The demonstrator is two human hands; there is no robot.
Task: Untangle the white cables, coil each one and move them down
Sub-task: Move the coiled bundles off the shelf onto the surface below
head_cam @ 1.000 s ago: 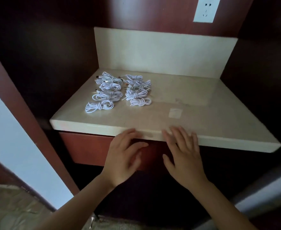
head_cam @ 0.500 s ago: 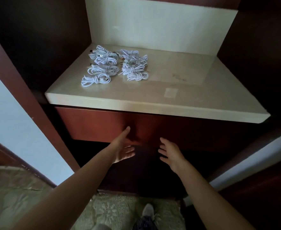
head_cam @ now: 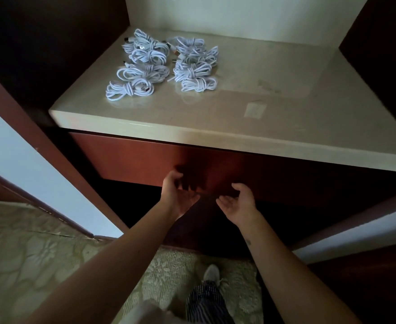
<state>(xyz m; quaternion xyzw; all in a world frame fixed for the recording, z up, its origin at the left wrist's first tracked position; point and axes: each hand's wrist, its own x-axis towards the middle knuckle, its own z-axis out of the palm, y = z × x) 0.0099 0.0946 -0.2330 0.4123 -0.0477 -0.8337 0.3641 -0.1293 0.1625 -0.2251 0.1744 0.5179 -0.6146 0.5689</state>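
Note:
Several white cables (head_cam: 169,61) lie coiled and tied in two rows on the back left of the beige stone countertop (head_cam: 250,136). The nearest bundles are one on the left (head_cam: 129,88) and one on the right (head_cam: 198,84). Both hands are well below them, in front of the lower edge of the red-brown drawer front (head_cam: 126,157). My left hand (head_cam: 179,195) and my right hand (head_cam: 237,203) are turned palm up with loosely curled fingers. Neither holds anything, and neither touches a cable.
Dark wooden walls close in the niche on the left (head_cam: 52,43) and right (head_cam: 383,54). A pale back panel (head_cam: 239,15) stands behind the countertop. Below are patterned carpet (head_cam: 28,253), my shoe (head_cam: 212,273) and a striped trouser leg (head_cam: 206,302).
Both hands left the countertop's front edge, dropped in front of the drawer and turned palm up. The view has tilted downward. The cables have not moved.

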